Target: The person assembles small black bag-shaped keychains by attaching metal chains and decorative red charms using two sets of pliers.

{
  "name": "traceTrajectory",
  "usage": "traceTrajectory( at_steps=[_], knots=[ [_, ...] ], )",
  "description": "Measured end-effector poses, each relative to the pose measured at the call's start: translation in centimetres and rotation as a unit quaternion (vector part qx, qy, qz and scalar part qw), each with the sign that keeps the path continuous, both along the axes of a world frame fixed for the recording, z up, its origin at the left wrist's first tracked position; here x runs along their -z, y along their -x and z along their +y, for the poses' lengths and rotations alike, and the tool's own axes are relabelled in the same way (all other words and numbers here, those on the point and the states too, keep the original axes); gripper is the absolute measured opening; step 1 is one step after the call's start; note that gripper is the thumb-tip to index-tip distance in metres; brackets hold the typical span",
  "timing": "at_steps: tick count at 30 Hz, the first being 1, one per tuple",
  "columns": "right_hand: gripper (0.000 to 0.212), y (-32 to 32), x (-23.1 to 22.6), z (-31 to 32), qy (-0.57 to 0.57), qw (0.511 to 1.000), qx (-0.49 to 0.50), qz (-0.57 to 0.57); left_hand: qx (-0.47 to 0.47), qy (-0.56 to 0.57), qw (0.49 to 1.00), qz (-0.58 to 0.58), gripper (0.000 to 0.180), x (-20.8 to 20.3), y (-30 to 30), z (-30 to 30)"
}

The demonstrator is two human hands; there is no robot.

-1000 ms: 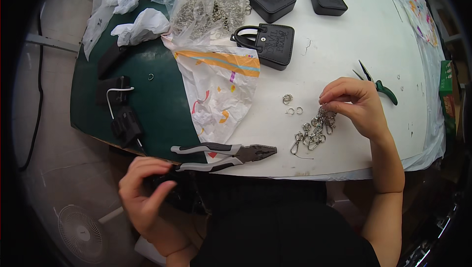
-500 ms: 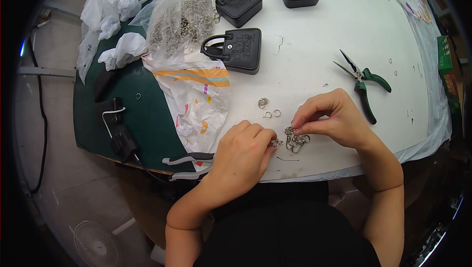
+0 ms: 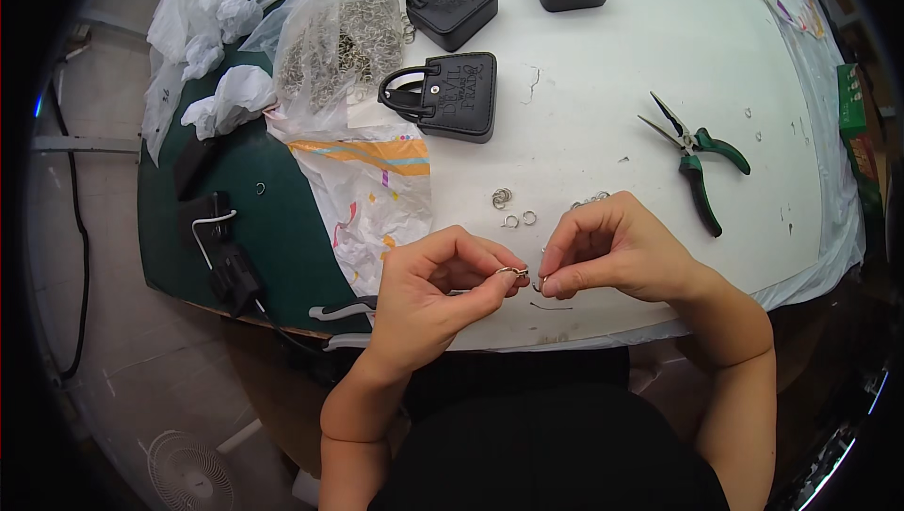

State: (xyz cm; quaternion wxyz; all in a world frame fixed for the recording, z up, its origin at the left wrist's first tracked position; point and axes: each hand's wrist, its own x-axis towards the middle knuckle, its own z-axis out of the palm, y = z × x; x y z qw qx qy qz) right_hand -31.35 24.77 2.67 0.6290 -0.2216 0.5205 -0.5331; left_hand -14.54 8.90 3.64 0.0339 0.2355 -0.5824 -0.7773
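My left hand [image 3: 424, 299] pinches a small silver metal ring [image 3: 509, 271] between thumb and forefinger, with a further metal bit at its end. Close on its right, my right hand [image 3: 621, 252] is closed in a pinch on a small metal hook [image 3: 538, 286], mostly covered by the fingertips. The two metal pieces are near each other; whether they touch I cannot tell. Behind my right hand lies a pile of silver clasps [image 3: 590, 199], partly hidden. Several loose rings [image 3: 502, 197] lie just beyond my hands. A thin dark wire [image 3: 551, 307] lies below them.
Green-handled pliers [image 3: 695, 146] lie spread at the right. Grey-and-black handles [image 3: 343, 309] stick out by my left wrist. Three small black bags [image 3: 461, 101] stand farther off, beside a clear plastic bag [image 3: 330, 49] of metal rings. Black adapters [image 3: 231, 257] lie at the left edge.
My left hand has turned and lifted, showing the ring in its pinch. My right hand has left the clasp pile and come toward the left hand with a small metal hook.
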Motion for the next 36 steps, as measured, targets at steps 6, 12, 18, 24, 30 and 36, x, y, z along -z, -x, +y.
traceTrajectory(
  at_steps=[6, 12, 18, 24, 30, 36],
  knots=[
    [0.010, -0.3, 0.4, -0.2, -0.005, 0.998, 0.047, -0.045, 0.014, 0.036, 0.997, 0.063, 0.011, 0.1, -0.2, 0.1],
    [0.011, -0.4, 0.3, 0.0, 0.011, 0.994, 0.081, -0.070, 0.097, 0.028, 0.988, 0.113, 0.013, 0.9, 0.3, -2.0],
    [0.008, -0.5, 0.5, 0.4, 0.093, 0.984, 0.150, 0.019, -0.036, -0.023, 0.999, -0.025, 0.058, 0.5, 2.0, -4.5],
    [0.013, -0.4, 1.2, 0.7, 0.260, 0.880, 0.187, 0.350, -0.194, -0.015, 0.974, -0.114, 0.041, 1.3, 5.4, -7.0],
    [0.015, -0.6, 0.7, 0.5, 0.313, 0.827, 0.203, 0.421, -0.162, 0.034, 0.977, -0.137, 0.025, 2.1, 7.2, -8.8],
    [0.012, -0.2, 1.2, 0.5, 0.267, 0.931, 0.236, 0.073, -0.143, 0.073, 0.985, 0.065, 0.011, 1.3, 6.7, -6.7]
  ],
)
